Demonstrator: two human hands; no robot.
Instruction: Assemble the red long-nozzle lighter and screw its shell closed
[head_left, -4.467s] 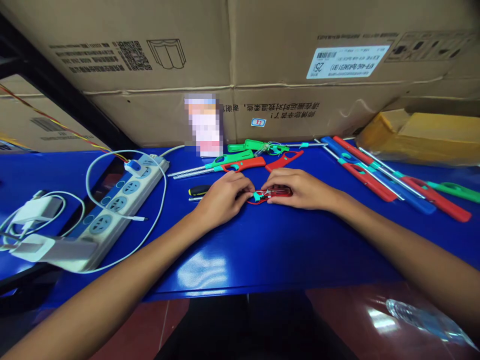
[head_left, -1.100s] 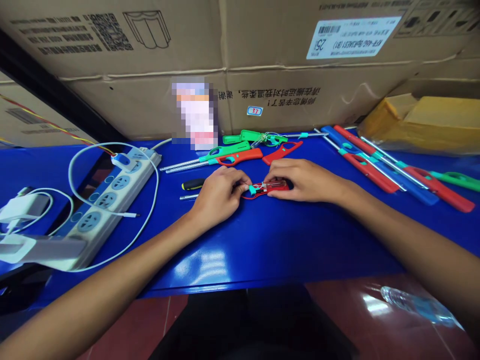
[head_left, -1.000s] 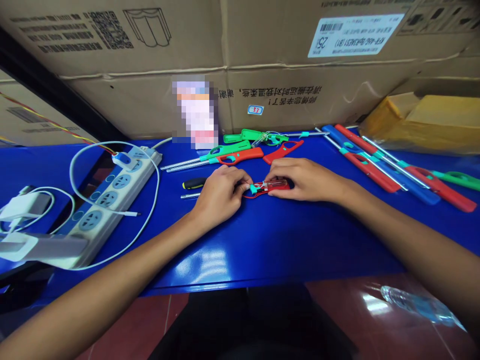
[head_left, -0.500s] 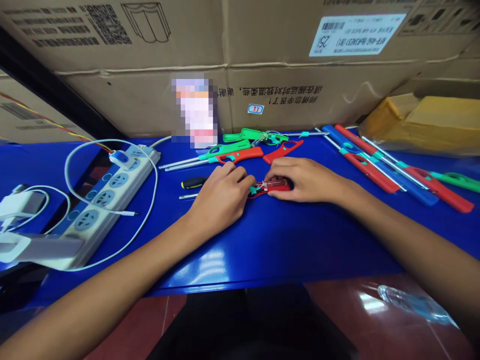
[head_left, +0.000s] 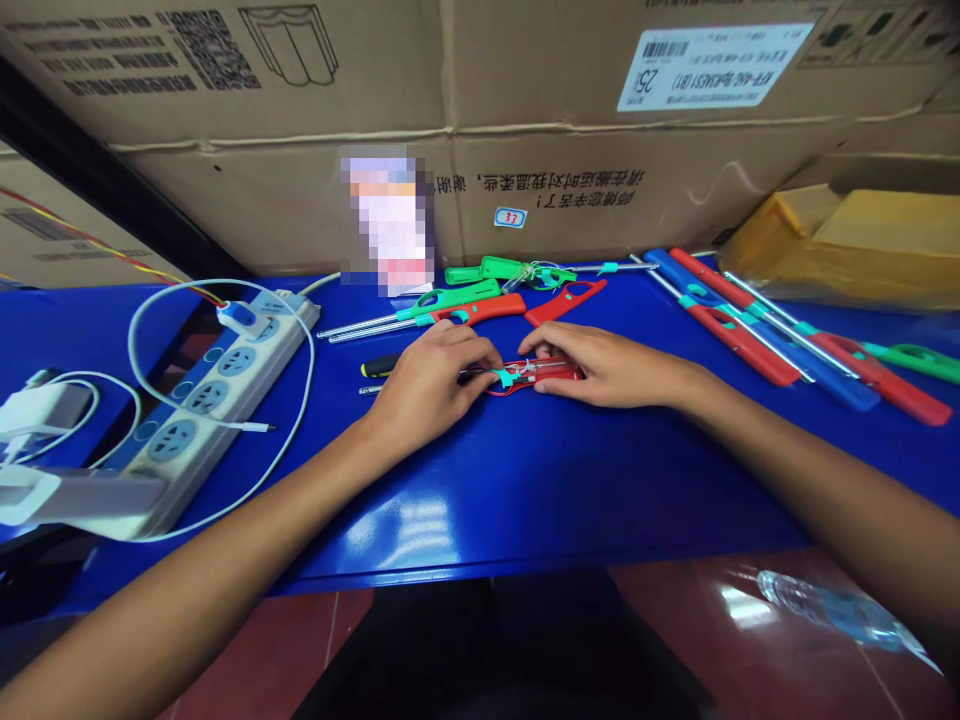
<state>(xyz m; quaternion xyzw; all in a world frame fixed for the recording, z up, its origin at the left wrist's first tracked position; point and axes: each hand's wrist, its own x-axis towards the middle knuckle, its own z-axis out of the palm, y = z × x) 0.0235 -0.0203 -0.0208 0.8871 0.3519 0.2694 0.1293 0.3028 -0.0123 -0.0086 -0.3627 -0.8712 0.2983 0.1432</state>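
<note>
An opened red long-nosed lighter (head_left: pixel 538 372) lies on the blue table, its insides and a teal trigger (head_left: pixel 508 377) showing. My right hand (head_left: pixel 592 365) is closed round its handle end, thumb on the near side and fingers on the far side. At the trigger, my left hand (head_left: pixel 442 375) pinches with thumb and forefinger on the teal part. The lighter's metal tube sticks out beyond the left hand, next to a black and yellow screwdriver (head_left: pixel 377 367). Just behind the hands lies a loose red half shell (head_left: pixel 566 302).
Green and orange-red lighters (head_left: pixel 480 308) lie behind my hands, and several red and blue ones (head_left: pixel 772 325) at the right. A power strip (head_left: pixel 217 400) with white cables stands left. Cardboard boxes (head_left: pixel 540 150) form the back; a blurred patch hides something before them.
My left hand has shifted slightly left and turned, showing more of the teal trigger. My right fingers have loosened a little, still around the lighter's handle.
</note>
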